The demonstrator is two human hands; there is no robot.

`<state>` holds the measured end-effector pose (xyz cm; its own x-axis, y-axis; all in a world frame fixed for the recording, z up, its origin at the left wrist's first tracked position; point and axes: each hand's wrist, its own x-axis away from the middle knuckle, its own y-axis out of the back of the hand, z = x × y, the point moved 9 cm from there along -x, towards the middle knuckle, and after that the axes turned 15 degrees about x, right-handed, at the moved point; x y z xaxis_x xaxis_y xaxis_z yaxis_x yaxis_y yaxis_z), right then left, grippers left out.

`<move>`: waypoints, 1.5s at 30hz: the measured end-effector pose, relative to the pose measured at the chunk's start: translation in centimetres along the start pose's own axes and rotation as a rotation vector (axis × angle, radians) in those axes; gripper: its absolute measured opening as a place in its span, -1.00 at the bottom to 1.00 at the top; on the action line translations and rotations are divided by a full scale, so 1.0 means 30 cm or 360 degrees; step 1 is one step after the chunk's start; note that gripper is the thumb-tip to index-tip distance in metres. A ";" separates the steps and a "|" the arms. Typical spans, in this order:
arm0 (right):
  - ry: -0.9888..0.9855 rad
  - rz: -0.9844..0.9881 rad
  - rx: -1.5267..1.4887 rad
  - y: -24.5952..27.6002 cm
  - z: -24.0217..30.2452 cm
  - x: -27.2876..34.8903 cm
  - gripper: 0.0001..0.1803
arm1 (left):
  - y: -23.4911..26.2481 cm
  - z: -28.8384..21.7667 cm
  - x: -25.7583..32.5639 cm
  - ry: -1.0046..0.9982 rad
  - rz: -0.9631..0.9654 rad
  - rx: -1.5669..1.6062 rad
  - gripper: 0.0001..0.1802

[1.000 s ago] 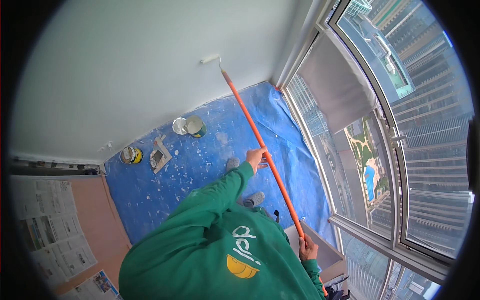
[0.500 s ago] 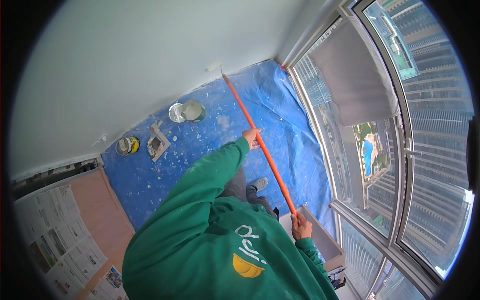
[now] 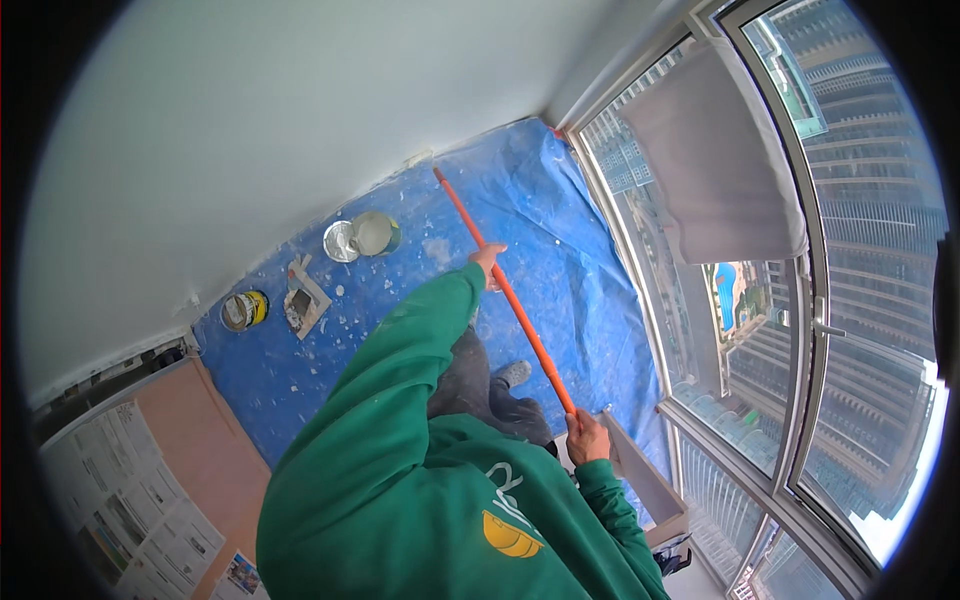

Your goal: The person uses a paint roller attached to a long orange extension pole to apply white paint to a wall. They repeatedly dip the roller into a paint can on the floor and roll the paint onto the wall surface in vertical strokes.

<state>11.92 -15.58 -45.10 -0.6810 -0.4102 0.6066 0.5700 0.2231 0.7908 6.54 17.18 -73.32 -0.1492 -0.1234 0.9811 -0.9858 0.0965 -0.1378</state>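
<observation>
A long orange pole [image 3: 525, 330] runs slantwise through the middle of the view, from the foot of the wall down toward the person's right side. At its far end, a pale paint roller [image 3: 420, 158] is near the line where the pale grey wall [image 3: 300, 120] meets the floor; it is small and almost the same colour as the wall, so I cannot tell whether it touches the surface. The left hand [image 3: 489, 262] is curled around the pole at its upper part, with the arm stretched forward. The right hand [image 3: 588, 438] is clamped on the pole lower down, close to the body, and the part of the pole beyond this hand is hidden. Under the pole lies a blue sheet [image 3: 600, 310], wrinkled toward the window side and spotted with white marks. To the left of the pole, near the wall, stands an uncovered can [image 3: 375, 233] with pale content, and a silvery round lid [image 3: 340, 241] is just beside it. Farther left there are a whitish angular piece [image 3: 315, 303] and a yellow and black can [image 3: 246, 310]. At the lower left, sheets of newspaper [image 3: 150, 500] lie on a pinkish-brown surface [image 3: 205, 430]. On the right, a grey cloth [image 3: 715, 160] hangs before the tall window [image 3: 870, 300].
</observation>
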 end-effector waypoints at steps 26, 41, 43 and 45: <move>0.0306 -0.0383 -0.0876 -0.158 -0.821 0.563 -0.68 | -0.148 0.495 1.228 -0.1176 0.0556 -0.0095 -0.72; 0.0610 -0.0674 -0.0994 0.021 -0.547 0.486 -0.66 | -0.197 0.188 1.735 -0.2034 0.0745 -0.0122 -0.70; 0.0594 -0.0635 -0.1005 -0.019 -0.557 0.485 -0.67 | -0.174 0.195 1.669 -0.1996 0.0698 -0.0200 -0.70; 0.0577 -0.0636 -0.0995 -0.096 -0.602 0.489 -0.68 | -0.145 0.231 1.585 -0.1901 0.0672 -0.0232 -0.70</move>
<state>8.59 -38.20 -39.95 -0.7569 -0.6382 0.1404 0.5399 -0.4896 0.6847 3.20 4.03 -27.01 -0.4994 -0.8577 0.1223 -0.8385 0.4430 -0.3173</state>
